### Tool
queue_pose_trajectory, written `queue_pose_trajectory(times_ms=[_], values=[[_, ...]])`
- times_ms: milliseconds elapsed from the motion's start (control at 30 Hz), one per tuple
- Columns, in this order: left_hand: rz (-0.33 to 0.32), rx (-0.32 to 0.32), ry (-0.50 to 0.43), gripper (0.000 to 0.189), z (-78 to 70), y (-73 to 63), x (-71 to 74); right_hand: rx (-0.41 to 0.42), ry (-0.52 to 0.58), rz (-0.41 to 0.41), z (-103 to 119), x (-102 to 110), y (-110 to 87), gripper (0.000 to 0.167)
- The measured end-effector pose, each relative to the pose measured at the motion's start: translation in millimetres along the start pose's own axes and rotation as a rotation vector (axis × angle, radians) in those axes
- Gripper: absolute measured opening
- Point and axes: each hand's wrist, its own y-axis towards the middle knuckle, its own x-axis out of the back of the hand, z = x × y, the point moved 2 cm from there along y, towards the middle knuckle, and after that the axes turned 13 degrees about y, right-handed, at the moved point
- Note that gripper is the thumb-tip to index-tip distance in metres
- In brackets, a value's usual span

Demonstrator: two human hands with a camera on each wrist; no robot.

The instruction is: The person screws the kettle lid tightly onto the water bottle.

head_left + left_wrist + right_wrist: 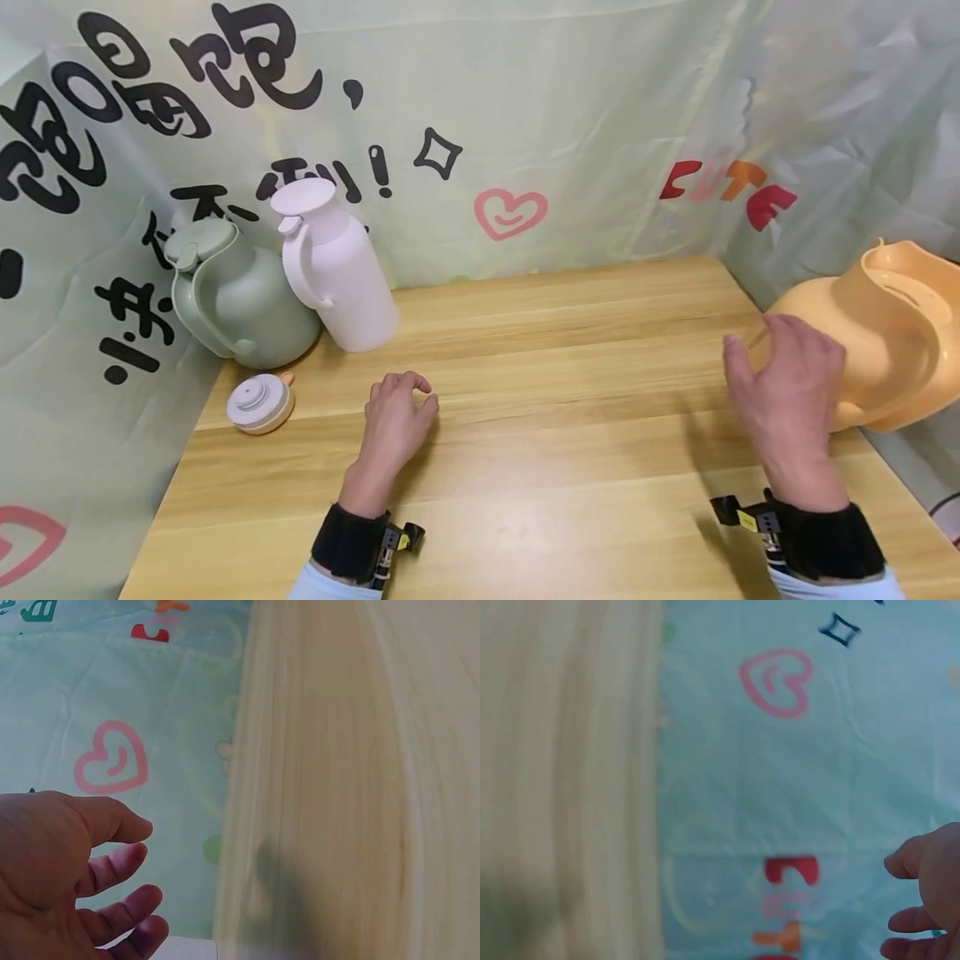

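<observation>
My left hand (pixel 397 425) hovers over the left middle of the table with its fingers loosely bent, holding nothing. In the left wrist view its thumb and fingers (pixel 124 862) stand apart. My right hand (pixel 791 408) is at the right side, in front of an orange plastic vessel (pixel 862 325) with a wide wavy-edged opening, and overlaps it in the head view. The right wrist view shows the right thumb and fingers (pixel 911 919) spread with nothing between them. That vessel lies tilted at the table's right edge, partly out of frame.
At the back left stand a green jug (pixel 262 300) with a lid and handle and a pale pink vacuum jug (pixel 348 275). A round white-and-orange lid (pixel 258 402) lies before them on the wooden table (pixel 525 467). A printed cloth (pixel 585 100) hangs behind.
</observation>
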Motion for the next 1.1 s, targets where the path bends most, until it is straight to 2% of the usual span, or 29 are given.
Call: queue_pose_trajectory(times_ms=[200, 300, 367, 467, 733, 800, 900, 1100], values=[[0.0, -0.011, -0.027, 0.02, 0.7, 3.2, -0.7, 0.018, -0.062, -0.182, 3, 23, 3.4, 0.053], [0.004, -0.024, -0.044, 0.02, 1.1, 4.0, 0.8, 0.017, -0.072, -0.316, 5, 29, 4.6, 0.05], [0.012, -0.026, -0.056, 0.019, 1.1, 4.4, 2.0, -0.009, -0.077, -0.391, 6, 33, 5.2, 0.047], [0.023, -0.024, -0.075, 0.018, 1.2, 5.0, 3.7, -0.082, -0.091, -0.457, 5, 38, 5.7, 0.044], [0.01, -0.038, -0.091, 0.017, 1.9, 6.5, 5.8, -0.282, -0.106, -0.484, -4, 45, 7.3, 0.045], [0.008, -0.041, -0.09, 0.016, 1.6, 6.7, 5.7, -0.307, -0.103, -0.49, -6, 44, 7.4, 0.043], [0.006, -0.043, -0.087, 0.015, 1.3, 6.5, 5.3, -0.296, -0.093, -0.515, -9, 41, 6.4, 0.037], [0.003, -0.061, -0.091, 0.013, 1.0, 6.7, 4.3, -0.194, -0.039, -0.581, -13, 37, 7.1, 0.033]])
